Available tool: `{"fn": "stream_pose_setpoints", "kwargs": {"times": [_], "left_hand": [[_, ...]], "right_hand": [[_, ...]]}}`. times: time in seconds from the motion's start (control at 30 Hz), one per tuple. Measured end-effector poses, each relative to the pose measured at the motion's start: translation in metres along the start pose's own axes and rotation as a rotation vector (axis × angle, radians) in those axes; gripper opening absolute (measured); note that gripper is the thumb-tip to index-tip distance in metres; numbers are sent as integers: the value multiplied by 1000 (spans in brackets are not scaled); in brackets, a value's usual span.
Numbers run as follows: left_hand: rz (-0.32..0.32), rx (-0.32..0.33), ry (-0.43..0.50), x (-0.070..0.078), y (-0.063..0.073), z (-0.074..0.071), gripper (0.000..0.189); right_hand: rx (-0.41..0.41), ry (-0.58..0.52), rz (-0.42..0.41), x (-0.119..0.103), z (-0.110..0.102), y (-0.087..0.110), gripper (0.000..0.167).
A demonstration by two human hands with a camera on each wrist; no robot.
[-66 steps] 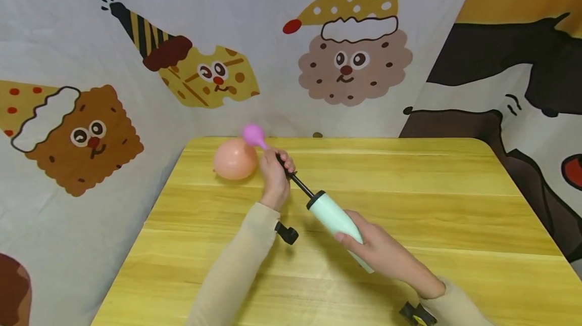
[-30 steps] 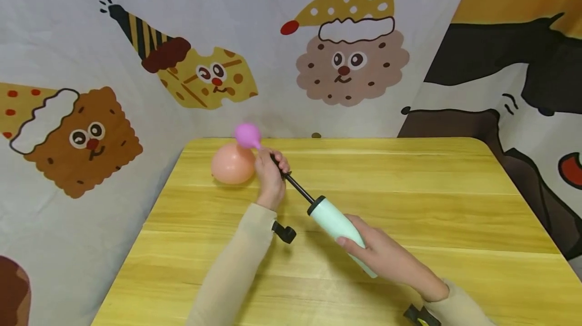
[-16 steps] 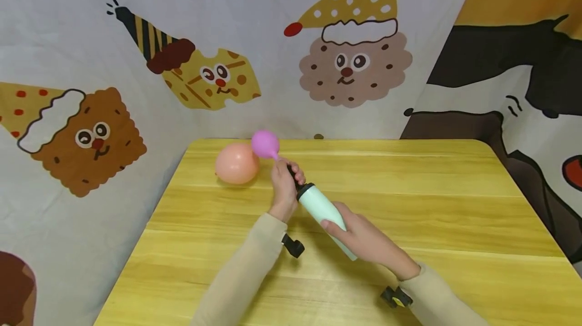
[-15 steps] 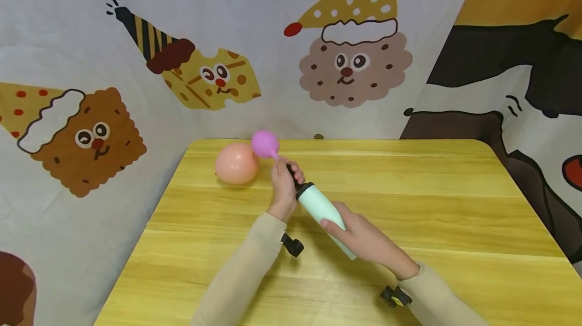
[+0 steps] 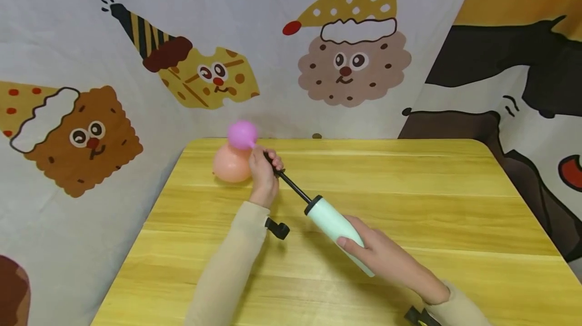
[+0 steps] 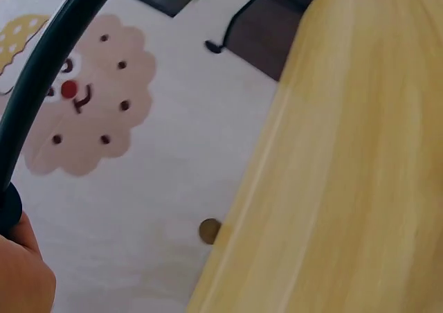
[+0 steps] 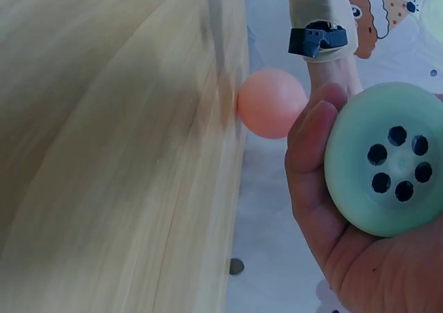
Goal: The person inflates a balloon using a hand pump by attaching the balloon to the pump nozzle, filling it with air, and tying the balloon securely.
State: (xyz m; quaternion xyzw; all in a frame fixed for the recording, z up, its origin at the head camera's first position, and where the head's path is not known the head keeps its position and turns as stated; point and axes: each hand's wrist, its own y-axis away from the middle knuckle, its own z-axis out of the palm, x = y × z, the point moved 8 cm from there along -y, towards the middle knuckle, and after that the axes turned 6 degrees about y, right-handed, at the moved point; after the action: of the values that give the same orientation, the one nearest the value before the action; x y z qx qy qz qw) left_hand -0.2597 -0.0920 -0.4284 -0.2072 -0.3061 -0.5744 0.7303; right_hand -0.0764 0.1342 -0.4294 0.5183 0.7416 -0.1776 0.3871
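My left hand (image 5: 263, 174) grips the black nozzle end of a mint-green balloon pump, and a small, partly filled pink balloon (image 5: 242, 135) sticks out beyond its thumb side. Curled round the pump's green barrel (image 5: 334, 225) is my right hand (image 5: 386, 255). The black rod (image 5: 294, 187) shows drawn out between the two hands. In the right wrist view, the pump's round end (image 7: 387, 157) with several holes faces the camera, fingers wrapped about it. Only a bit of the left hand (image 6: 24, 278) and the dark rod appear in the left wrist view.
A round peach balloon (image 5: 231, 165) lies on the wooden table (image 5: 432, 204) near its far left corner, partly behind the pink one. A cloth printed with cartoon food (image 5: 273, 53) hangs along the table's back and sides. Each wrist wears a black camera strap (image 5: 278, 229).
Half a second ago the barrel was pushed up against the left hand; now the hands are farther apart and the rod is exposed. The pink balloon looks bigger than 2.2 seconds ago.
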Motion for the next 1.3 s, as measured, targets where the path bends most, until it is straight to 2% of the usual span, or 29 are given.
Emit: {"fn": "stream_pose_setpoints", "kwargs": {"times": [0.13,0.27,0.5,0.73,0.87,1.1,1.3], "left_hand": [[6,7,12,6,0,0,40],[-12,1,-19,-3,6,1,39],[-29,-33,-70,-19,20,4,37],[-82,-84,-86,-36,35,13,39],[-87,-89,-109,-41,40,12,40],[-48,-79,-94,-33,33,11,40],[13,-24,-67,-10,14,3,42]], "right_hand": [[-4,19,-11,1,-3,13,53],[-2,10,-26,-1,0,11,53],[9,5,-7,-1,7,-8,59],[36,-28,-34,-6,7,-31,58],[43,-33,-29,-6,7,-40,59],[28,-90,-3,-4,11,-38,61],[5,-33,-7,-2,5,-17,59]]}}
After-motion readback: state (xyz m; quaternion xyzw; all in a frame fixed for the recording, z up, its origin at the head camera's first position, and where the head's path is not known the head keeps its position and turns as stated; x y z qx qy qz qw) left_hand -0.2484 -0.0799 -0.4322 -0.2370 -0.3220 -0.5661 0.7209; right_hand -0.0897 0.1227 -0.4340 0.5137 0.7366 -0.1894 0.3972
